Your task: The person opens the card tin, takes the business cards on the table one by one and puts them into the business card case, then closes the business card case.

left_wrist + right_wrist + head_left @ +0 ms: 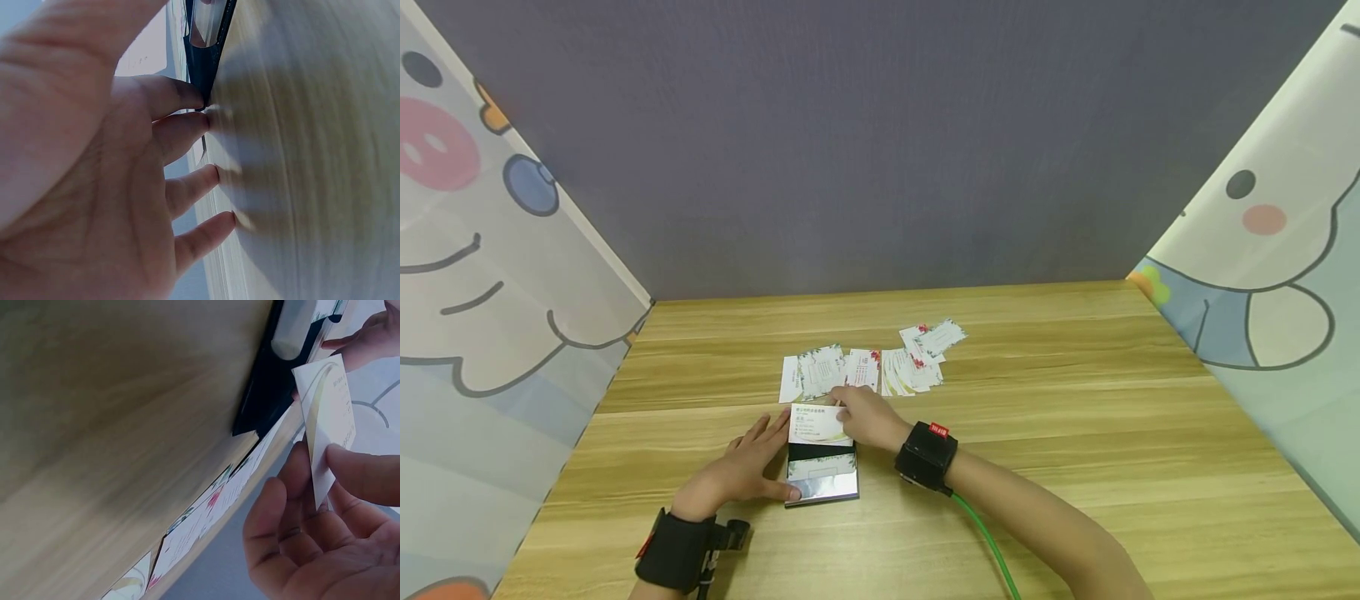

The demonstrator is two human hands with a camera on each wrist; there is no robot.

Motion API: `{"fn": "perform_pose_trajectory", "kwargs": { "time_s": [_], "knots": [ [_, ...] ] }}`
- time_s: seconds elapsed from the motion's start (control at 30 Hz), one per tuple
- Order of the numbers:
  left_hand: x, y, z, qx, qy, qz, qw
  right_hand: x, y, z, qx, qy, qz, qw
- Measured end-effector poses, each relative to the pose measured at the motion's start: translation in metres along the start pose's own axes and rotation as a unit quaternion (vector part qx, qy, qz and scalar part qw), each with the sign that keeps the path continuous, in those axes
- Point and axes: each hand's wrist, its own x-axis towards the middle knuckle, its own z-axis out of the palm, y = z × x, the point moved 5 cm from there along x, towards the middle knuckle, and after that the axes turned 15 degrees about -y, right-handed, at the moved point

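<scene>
A business card with a green-yellow curved edge is pinched between the thumb and fingers of my right hand. In the right wrist view the card stands tilted, raised over the far end of a black card case. The case lies unfolded on the table; a leaf-patterned card sits behind the silvery band of its near half. My left hand spreads at the case's left side, thumb on the near corner and forefinger by the far corner. Its fingertips touch the table in the left wrist view.
Behind the case lie loose business cards: a leaf-bordered pile, a red-flowered one, curve-striped ones and a scattered overlapping group. A grey panel rises at the table's back. A green cable trails from the right wrist.
</scene>
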Motion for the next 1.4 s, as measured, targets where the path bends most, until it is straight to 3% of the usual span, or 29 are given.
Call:
{"fn": "perform_pose_trajectory", "kwargs": {
  "time_s": [1.4],
  "knots": [
    [-0.001, 0.001, 0.0, 0.009, -0.007, 0.003, 0.9999, -0.001, -0.004, 0.02, -0.088, -0.084, -0.013, 0.992]
  ]
}}
